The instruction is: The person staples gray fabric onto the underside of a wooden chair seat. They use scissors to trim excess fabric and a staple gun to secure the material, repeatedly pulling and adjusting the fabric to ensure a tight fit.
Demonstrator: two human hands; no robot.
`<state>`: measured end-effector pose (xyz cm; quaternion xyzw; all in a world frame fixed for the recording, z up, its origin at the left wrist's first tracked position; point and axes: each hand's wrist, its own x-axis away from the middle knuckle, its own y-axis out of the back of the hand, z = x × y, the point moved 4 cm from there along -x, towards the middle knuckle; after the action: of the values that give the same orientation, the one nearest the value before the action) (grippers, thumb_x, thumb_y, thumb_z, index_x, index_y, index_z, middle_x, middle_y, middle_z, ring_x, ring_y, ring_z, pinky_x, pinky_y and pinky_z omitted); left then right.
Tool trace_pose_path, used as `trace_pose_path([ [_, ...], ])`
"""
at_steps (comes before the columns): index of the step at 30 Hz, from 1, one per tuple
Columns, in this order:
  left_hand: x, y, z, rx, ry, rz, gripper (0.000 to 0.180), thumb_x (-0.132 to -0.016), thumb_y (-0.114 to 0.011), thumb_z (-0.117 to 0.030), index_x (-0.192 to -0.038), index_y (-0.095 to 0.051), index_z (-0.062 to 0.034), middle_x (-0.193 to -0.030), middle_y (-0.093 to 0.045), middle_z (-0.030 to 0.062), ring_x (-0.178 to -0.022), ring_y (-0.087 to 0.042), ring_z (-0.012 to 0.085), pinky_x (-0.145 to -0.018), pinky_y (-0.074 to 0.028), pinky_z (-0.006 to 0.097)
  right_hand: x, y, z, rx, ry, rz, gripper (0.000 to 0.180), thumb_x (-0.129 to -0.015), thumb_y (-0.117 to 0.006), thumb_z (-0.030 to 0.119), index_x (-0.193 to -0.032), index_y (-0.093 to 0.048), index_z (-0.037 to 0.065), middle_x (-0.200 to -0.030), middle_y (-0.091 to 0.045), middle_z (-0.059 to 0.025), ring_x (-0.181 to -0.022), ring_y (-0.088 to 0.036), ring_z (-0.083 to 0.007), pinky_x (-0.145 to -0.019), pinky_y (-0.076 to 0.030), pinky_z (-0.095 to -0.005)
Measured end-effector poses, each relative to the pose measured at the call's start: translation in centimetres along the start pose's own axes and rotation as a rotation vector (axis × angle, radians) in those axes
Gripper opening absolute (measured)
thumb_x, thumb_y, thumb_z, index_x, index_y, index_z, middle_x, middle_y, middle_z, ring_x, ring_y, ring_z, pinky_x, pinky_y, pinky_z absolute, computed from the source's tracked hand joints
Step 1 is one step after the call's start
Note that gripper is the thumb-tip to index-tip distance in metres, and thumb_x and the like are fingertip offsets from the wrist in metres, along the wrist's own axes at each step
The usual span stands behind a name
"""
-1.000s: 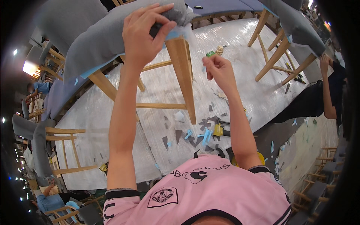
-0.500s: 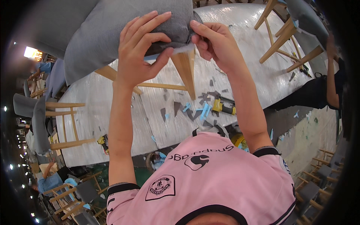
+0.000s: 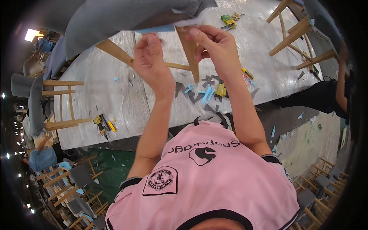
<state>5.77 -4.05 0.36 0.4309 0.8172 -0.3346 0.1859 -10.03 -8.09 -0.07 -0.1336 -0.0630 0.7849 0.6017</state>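
A chair with a grey fabric-covered seat [image 3: 122, 17] stands over the table, its pale wooden leg [image 3: 188, 53] dropping between my hands. Under the seat's edge a light blue strip [image 3: 155, 28] shows. My left hand [image 3: 155, 67] is just below that strip, thumb and fingers drawn together; what they pinch, if anything, is too small to make out. Beside the top of the leg, my right hand [image 3: 218, 48] has thumb and forefinger closed near the white lining [image 3: 193, 21] at the seat's corner. What lies between those fingertips is blurred.
Grey and blue scraps [image 3: 207, 92] lie on the plastic-covered table [image 3: 126, 111] by a yellow tool [image 3: 221, 90]. Cutters [image 3: 104, 124] lie at left, a green box [image 3: 227, 20] at the far side. Other chairs [image 3: 65, 101] flank the table; a person [image 3: 318, 96] stands at right.
Both hands have come off the top of the seat's corner to below its edge. The left hand has turned over and drawn its fingers in. The seat sits higher in view.
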Motion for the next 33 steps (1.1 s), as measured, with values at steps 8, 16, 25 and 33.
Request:
trace_pose_path([
  [8, 1.9, -1.4, 1.5, 0.303, 0.843, 0.040, 0.021, -0.094, -0.076, -0.024, -0.102, -0.074, -0.0048, -0.079, -0.062, -0.0014, -0.062, -0.050, 0.0083, -0.059, -0.041, 0.025, 1.5, -0.7, 0.0, -0.084, 0.049, -0.099, 0.033, -0.095, -0.072, 0.019, -0.118, -0.072, -0.003, -0.092, -0.073, -0.0078, -0.056, -0.061, -0.0099, -0.052, -0.052, -0.0255],
  [16, 0.7, -1.4, 1.7, 0.237, 0.902, 0.016, 0.020, -0.091, -0.078, -0.022, -0.098, -0.075, -0.0027, -0.082, -0.069, 0.0016, -0.060, -0.051, 0.0079, -0.056, -0.040, 0.024, 1.2, -2.1, 2.0, -0.299, 0.096, 0.147, 0.027, -0.097, -0.069, 0.018, -0.118, -0.073, 0.001, -0.091, -0.072, -0.0061, -0.057, -0.059, -0.0088, -0.051, -0.051, -0.0252],
  [25, -1.0, -1.2, 1.1, -0.128, 0.708, 0.197, 0.029, -0.090, -0.078, -0.027, -0.099, -0.077, 0.0004, -0.070, -0.069, 0.0039, -0.053, -0.050, 0.0069, -0.051, -0.040, 0.022, 1.4, -0.1, -0.4, -0.016, 0.024, -0.075, 0.025, -0.097, -0.070, 0.020, -0.111, -0.075, -0.001, -0.083, -0.070, -0.0057, -0.055, -0.058, -0.0090, -0.048, -0.050, -0.0241],
  [33, -1.8, -1.3, 0.5, -0.284, 0.648, 0.266, 0.032, -0.086, -0.080, -0.029, -0.094, -0.078, 0.0023, -0.064, -0.066, 0.0040, -0.051, -0.052, 0.0072, -0.049, -0.040, 0.023, 1.3, -0.5, -0.3, 0.120, 0.050, -0.122, 0.024, -0.097, -0.069, 0.018, -0.109, -0.074, -0.002, -0.082, -0.072, -0.0069, -0.053, -0.060, -0.0093, -0.048, -0.050, -0.0233],
])
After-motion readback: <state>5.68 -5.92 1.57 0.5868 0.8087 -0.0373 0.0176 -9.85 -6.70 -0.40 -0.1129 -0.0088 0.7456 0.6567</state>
